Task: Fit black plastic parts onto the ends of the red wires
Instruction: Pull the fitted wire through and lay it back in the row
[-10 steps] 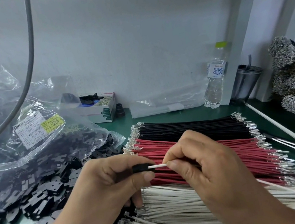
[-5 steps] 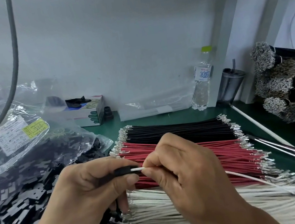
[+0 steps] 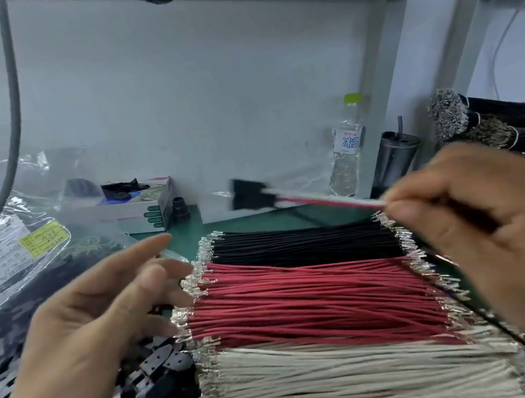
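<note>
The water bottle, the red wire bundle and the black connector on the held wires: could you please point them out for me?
water bottle [image 3: 348, 149]: head view, on its label.
red wire bundle [image 3: 309, 298]: head view, mid-length of the bundle.
black connector [image 3: 246, 194]: head view, on its blurred body.

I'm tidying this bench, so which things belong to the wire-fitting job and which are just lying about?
Job: red wires, loose black plastic parts, assembled piece pinched by right hand, left hand.
Lying about: water bottle, metal cup, cardboard box.

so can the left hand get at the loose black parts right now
Probably yes. The left hand is open and holds nothing, and it hangs directly over the pile of black plastic parts beside the red wires, with nothing between them.
</note>
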